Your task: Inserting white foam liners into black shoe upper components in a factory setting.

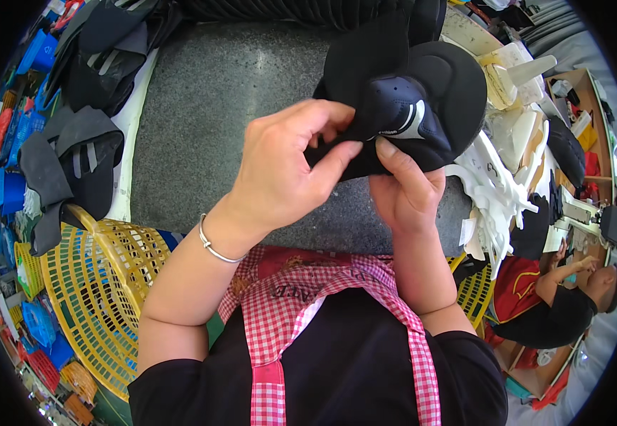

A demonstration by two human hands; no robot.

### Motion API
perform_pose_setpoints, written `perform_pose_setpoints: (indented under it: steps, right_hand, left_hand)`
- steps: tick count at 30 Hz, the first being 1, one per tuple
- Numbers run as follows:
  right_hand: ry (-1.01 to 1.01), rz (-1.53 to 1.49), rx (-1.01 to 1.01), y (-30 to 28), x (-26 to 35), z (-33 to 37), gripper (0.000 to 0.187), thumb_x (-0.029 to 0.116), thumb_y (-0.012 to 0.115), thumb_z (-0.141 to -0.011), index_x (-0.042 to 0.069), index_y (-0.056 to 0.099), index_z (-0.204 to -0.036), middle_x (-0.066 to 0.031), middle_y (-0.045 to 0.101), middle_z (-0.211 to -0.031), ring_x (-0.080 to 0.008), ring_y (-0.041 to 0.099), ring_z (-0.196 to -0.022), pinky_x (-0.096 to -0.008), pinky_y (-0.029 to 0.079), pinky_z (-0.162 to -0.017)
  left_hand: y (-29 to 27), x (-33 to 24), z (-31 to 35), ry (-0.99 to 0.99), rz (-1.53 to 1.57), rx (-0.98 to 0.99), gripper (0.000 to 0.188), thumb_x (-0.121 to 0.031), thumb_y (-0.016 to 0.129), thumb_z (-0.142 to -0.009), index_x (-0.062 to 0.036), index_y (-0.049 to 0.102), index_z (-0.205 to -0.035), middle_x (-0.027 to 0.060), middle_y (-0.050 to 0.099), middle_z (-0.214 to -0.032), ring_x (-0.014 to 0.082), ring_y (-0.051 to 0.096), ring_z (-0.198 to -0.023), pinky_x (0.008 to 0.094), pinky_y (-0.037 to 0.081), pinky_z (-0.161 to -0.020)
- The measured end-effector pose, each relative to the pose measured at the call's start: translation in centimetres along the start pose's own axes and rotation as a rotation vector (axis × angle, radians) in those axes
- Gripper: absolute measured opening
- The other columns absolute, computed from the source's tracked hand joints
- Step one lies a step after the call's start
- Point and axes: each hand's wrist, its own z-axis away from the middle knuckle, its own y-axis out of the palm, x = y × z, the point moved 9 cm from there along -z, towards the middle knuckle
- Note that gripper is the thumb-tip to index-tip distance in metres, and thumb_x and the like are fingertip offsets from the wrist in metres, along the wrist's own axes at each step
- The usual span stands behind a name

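Note:
Above the table, both hands hold a black padded fabric piece (457,92) with rounded, moulded shapes and a loose black flap at its upper left. A glossy dark-blue panel on it carries small holes and a white curved mark. My left hand (290,153), with a bangle on its wrist, pinches the piece's left edge between thumb and fingers. From below, my right hand (409,186) grips the lower edge, its thumb on top just under the white mark. The right fingers are mostly hidden behind the fabric. The two thumbs are close together.
I stand at a speckled dark-grey table (202,106). Black fabric pieces (74,156) lie at its left, with a yellow plastic basket (102,284) below. White strips (489,177) and a white tool (518,74) crowd the right. Another person (557,305) sits farther right.

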Motion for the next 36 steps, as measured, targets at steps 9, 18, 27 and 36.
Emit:
perform_pose_setpoints:
  steps: [9,18,27,36]
  right_hand:
    - [0.019,0.083,0.048,-0.5,0.0,0.0,0.040,-0.009,0.055,-0.089,-0.004,0.055,-0.129,-0.0136,0.063,-0.125,-0.0224,0.059,-0.117,-0.0367,0.044,-0.103]
    - [0.113,0.185,0.002,-0.8,-0.1,0.3,0.046,-0.005,0.059,-0.085,-0.005,0.053,-0.131,-0.0136,0.063,-0.121,-0.0223,0.061,-0.114,-0.0367,0.046,-0.101]
    - [0.074,0.190,-0.148,-1.3,1.3,0.2,0.033,0.003,0.068,-0.089,-0.003,0.059,-0.120,-0.0111,0.068,-0.109,-0.0198,0.066,-0.098,-0.0324,0.052,-0.088]
    - [0.001,0.338,-0.158,-1.5,2.7,0.5,0.029,0.001,0.074,-0.083,-0.002,0.065,-0.111,-0.0079,0.069,-0.103,-0.0170,0.066,-0.091,-0.0294,0.052,-0.084]
  left_hand:
    - [2.1,2.6,1.1,-0.347,0.473,0.015,0.016,-0.010,0.078,-0.085,-0.0020,0.068,-0.094,-0.0044,0.063,-0.073,-0.0014,0.050,-0.063,0.0162,0.036,-0.055]
    - [2.2,2.3,1.5,-0.328,0.340,0.059,0.012,-0.012,0.075,-0.089,-0.0021,0.068,-0.089,-0.0054,0.058,-0.064,-0.0018,0.045,-0.056,0.0170,0.033,-0.050]
    - [2.8,1.2,1.2,-0.227,0.401,0.193,0.017,-0.016,0.077,-0.087,-0.0009,0.070,-0.088,-0.0027,0.059,-0.066,0.0009,0.046,-0.057,0.0198,0.034,-0.051]
    - [2.1,0.8,1.5,-0.278,0.392,-0.015,0.011,-0.002,0.078,-0.084,-0.0012,0.067,-0.085,-0.0028,0.056,-0.074,0.0019,0.047,-0.064,0.0176,0.035,-0.057]
